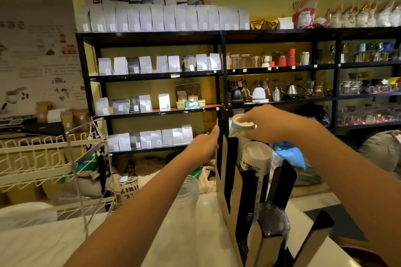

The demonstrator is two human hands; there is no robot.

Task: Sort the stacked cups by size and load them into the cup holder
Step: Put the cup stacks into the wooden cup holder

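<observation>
A tall black and tan cup holder [225,188] stands on the white counter in front of me. My left hand [204,145] grips its far top edge. My right hand [267,123] holds a printed paper cup stack [237,127] by its upper end, above the holder's far slot. A second white paper cup stack [256,158] with dark print sits in the middle slot. Clear plastic cups or lids [272,221] fill the nearest slot. Another clear plastic cup stack [187,195] stands on the counter, partly hidden behind my left forearm.
A white wire rack [43,158] and a clear acrylic stand [86,169] are at the left of the counter [65,242]. Black shelves [223,71] with coffee bags and kettles fill the back wall. Sacks lie on the floor beyond the counter.
</observation>
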